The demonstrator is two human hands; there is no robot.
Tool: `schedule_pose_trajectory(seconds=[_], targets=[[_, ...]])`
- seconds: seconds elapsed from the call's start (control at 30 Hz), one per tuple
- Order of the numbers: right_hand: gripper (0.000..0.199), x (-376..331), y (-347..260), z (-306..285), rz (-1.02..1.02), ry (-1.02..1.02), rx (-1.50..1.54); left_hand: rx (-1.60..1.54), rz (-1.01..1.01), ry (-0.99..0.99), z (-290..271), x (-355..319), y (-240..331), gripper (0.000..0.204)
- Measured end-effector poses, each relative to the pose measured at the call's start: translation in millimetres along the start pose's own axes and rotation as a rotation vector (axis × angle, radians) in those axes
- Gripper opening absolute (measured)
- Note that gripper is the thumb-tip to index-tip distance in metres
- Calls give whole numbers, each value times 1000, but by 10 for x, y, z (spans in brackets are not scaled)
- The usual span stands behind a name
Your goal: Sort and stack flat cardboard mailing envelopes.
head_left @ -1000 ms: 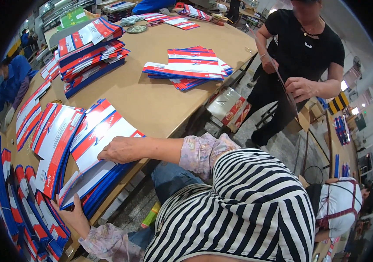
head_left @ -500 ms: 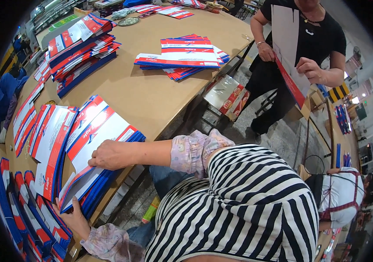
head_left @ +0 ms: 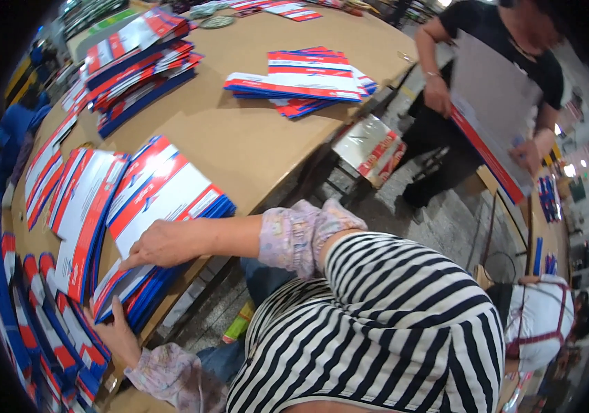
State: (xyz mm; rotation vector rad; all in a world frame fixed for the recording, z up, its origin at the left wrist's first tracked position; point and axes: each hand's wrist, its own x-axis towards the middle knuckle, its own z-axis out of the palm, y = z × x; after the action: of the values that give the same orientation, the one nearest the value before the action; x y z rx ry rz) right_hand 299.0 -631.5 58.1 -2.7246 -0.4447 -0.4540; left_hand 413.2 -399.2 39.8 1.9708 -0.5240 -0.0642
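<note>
A stack of flat cardboard box blanks (head_left: 170, 189), printed red, white and blue, lies at the table's near edge. My right hand (head_left: 160, 244) reaches over it, fingers together on the folded-up end of the top blank. At the near corner of that same fold, my left hand (head_left: 117, 336) has its thumb on the edge and its other fingers partly hidden beneath. The blank's grey inner side shows between the two hands. Right beside this stack, a second pile of printed blanks (head_left: 88, 206) fans out to the left.
Folded blanks (head_left: 57, 330) stand in rows at the lower left. A tall stack (head_left: 139, 76) and a lower pile (head_left: 308, 76) sit farther back on the brown table (head_left: 232, 148). Beyond the table's right edge stands a co-worker (head_left: 508, 69) holding a large cardboard sheet (head_left: 491, 89).
My right hand has slid left and down along the fold, and the raised end lies lower. My left hand stays at the corner. The co-worker's sheet has tilted, one hand lower on it.
</note>
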Motion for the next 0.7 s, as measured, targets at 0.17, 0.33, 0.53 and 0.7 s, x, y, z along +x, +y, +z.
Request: schedule_pose_trajectory(seconds=[0.17, 0.33, 0.53, 0.7], targets=[[49, 90, 52, -514, 6, 24, 79, -225, 77, -6, 108, -165, -199, 68], [51, 121, -167, -1378, 18, 221, 0, 292, 199, 64, 57, -222, 17, 43], [49, 549, -268, -1682, -200, 457, -267, 293, 231, 80, 104, -251, 112, 38], [43, 1442, 484, -770, -324, 244, -286, 306, 244, 76, 65, -298, 127, 37]])
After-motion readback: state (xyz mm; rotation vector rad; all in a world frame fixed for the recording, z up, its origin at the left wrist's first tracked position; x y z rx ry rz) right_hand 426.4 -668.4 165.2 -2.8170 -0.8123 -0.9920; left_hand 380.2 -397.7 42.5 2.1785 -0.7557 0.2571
